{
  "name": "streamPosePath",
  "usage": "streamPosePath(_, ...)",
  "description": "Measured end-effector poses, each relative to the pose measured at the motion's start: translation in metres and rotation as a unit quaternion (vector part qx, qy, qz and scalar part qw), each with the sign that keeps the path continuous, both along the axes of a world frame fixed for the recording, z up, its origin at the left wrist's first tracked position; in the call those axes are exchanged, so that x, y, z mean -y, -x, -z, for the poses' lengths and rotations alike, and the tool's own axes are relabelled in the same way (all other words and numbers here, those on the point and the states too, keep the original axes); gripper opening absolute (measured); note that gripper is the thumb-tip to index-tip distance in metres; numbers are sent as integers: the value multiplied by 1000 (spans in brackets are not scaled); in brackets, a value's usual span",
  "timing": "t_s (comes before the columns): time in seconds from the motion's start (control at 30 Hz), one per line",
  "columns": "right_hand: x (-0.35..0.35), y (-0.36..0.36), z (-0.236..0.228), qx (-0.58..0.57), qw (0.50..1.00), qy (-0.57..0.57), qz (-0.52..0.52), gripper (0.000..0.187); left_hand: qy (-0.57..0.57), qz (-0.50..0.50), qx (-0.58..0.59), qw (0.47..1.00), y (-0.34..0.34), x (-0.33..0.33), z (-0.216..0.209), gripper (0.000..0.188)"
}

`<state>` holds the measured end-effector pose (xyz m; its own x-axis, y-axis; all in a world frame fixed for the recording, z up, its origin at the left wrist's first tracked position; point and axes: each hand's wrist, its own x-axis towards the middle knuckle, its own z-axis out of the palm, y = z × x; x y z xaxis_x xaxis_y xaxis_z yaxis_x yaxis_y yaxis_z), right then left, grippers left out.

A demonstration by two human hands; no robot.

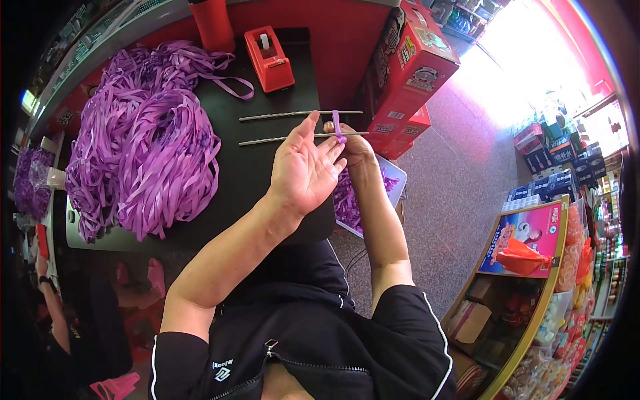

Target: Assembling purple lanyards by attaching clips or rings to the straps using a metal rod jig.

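Two thin twisted metal rods (pixel 270 116) lie roughly parallel, one farther from me than the other. Near their right ends a short purple ribbon (pixel 337 121) spans both, with a small knot or fold at the nearer rod. My left hand (pixel 301 167) is turned palm up, fingers stretched toward that ribbon and reaching the nearer rod. Behind its fingertips, my right hand (pixel 359 148) has its thumb bent in against the ribbon between the rods; its other fingers are largely hidden. It appears to pinch the ribbon.
A big heap of purple ribbon loops (pixel 163 153) covers the left of the dark table (pixel 267 207). A red tape dispenser (pixel 270 60) stands at the back beside a red cylinder (pixel 212 25). Red boxes (pixel 413 60) are stacked right; a pale bin (pixel 397 175) below holds purple pieces. Another person's arm (pixel 57 307) shows far left.
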<state>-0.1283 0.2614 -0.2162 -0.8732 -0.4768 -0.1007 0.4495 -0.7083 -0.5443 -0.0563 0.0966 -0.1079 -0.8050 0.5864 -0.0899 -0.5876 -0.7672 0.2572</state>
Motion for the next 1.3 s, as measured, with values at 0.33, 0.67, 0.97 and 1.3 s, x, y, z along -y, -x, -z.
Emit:
streamPosePath(0.33,3,-14,-9,33,967,-250,44,17,4,2,5,1000,0,2,0,69)
streamPosePath(0.67,7,-55,-141,-209,589,-748,224,39,27,-11,49,998,-3,2,-7,65)
streamPosePath(0.97,35,-42,-153,-275,374,-877,127,28,-13,-4,47,999,1,-3,0,54)
streamPosePath(1.3,12,-29,-150,-228,548,-798,106,26,1,-16,51,999,-2,-1,-7,61)
